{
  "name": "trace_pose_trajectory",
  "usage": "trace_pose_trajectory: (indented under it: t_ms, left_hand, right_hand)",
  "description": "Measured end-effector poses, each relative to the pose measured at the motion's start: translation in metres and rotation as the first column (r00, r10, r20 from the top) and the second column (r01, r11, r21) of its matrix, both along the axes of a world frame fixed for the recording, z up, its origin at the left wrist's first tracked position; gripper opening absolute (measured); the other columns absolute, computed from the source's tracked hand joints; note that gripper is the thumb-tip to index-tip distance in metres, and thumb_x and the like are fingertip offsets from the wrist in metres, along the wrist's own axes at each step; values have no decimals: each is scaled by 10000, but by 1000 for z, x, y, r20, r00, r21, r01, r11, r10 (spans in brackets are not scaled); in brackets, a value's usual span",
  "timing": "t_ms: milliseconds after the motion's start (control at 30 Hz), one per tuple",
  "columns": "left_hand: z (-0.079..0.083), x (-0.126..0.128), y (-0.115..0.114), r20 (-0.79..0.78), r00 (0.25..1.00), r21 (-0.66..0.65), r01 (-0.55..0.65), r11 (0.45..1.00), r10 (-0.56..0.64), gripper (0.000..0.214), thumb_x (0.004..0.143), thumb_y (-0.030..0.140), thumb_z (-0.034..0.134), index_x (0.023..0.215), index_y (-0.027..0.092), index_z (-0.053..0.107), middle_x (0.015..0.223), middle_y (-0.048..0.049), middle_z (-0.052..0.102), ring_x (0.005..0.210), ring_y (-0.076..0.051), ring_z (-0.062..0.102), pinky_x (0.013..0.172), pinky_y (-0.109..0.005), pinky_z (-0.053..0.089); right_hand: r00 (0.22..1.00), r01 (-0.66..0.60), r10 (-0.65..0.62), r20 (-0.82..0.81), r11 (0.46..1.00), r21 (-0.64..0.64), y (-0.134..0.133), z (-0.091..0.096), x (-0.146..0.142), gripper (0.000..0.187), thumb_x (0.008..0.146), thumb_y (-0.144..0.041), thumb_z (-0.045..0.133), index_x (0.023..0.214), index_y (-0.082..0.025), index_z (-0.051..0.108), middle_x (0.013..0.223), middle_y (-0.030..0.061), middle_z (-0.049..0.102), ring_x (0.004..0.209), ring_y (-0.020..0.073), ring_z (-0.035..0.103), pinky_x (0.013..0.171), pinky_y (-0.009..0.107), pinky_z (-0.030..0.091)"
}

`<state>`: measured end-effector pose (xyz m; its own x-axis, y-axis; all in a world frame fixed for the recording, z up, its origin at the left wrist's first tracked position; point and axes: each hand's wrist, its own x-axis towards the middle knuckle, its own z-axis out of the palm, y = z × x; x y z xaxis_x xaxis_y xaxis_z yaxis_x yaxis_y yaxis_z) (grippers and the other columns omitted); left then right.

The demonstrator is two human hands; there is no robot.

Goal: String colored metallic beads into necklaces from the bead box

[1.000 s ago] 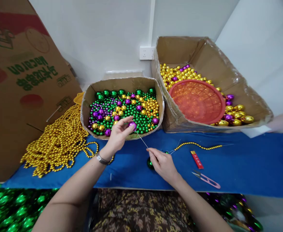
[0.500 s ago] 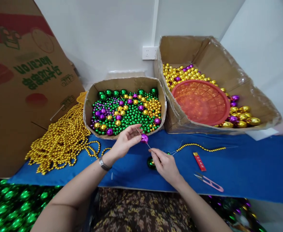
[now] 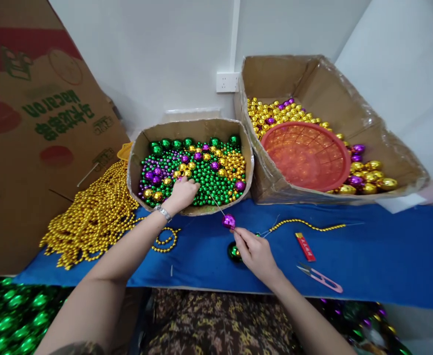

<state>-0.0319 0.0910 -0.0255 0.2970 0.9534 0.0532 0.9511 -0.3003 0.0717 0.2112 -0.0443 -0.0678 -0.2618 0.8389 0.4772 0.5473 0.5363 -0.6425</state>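
My right hand (image 3: 253, 250) pinches a thin needle (image 3: 217, 204) just below a shiny purple bead (image 3: 228, 221); the bead is threaded on it and sits close to my fingertips. The needle's free end points up and left toward the smaller carton. My left hand (image 3: 184, 193), a metal watch on its wrist, reaches over the front rim of the smaller carton (image 3: 135, 190). Its fingers curl down among green, gold and purple beads (image 3: 209, 180); whether they grip a bead is hidden. A large green bead (image 3: 234, 252) lies partly behind my right hand.
A larger carton (image 3: 260, 185) with gold and purple beads and a red basket (image 3: 307, 157) stands right. Gold bead strands (image 3: 98, 212) heap at left. On the blue cloth (image 3: 386, 256) lie a short gold strand (image 3: 305, 224), a red packet (image 3: 305, 247) and pink thread snips (image 3: 321, 278).
My left hand has left the needle and moved left into the beads in the smaller carton. The purple bead has slid down the needle to my right fingertips.
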Motion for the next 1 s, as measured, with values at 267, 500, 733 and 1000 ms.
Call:
trace_pose_trajectory:
  t_ms: [267,500,733,1000]
  left_hand:
    - [6,6,-11,870,448,-245,28,969,207,238,819,271,619,1009,138,674,925,-94,680,834,-206,668,779,-348,527]
    - [26,12,-45,872,-196,-365,350,863,449,274,726,230,772,975,121,731,789,-67,716,753,-149,692,741,-265,557]
    - [26,13,-52,902,-133,-352,328,877,411,273,729,262,779,973,146,744,835,-59,726,736,-131,679,707,-242,549]
    - [22,21,-65,962,193,-242,290,926,191,504,778,299,721,1250,191,578,963,-55,686,819,-144,661,735,-267,539]
  right_hand:
    - [1000,-1,1,11,1000,-9,-2,1,2,233,976,-231,421,1020,-178,643,894,70,743,763,166,714,712,248,549]
    - [1000,-11,10,17,999,31,-1,-1,-2,235,977,-220,419,1044,-176,640,913,76,745,786,173,718,723,261,555]
    - [999,-13,11,48,998,55,-1,-3,-1,230,979,-215,424,1040,-168,641,923,80,748,795,176,723,734,262,560]
    - [998,8,-12,67,998,60,0,-5,-3,245,976,-208,410,1048,-169,641,937,82,750,815,179,727,752,261,566]
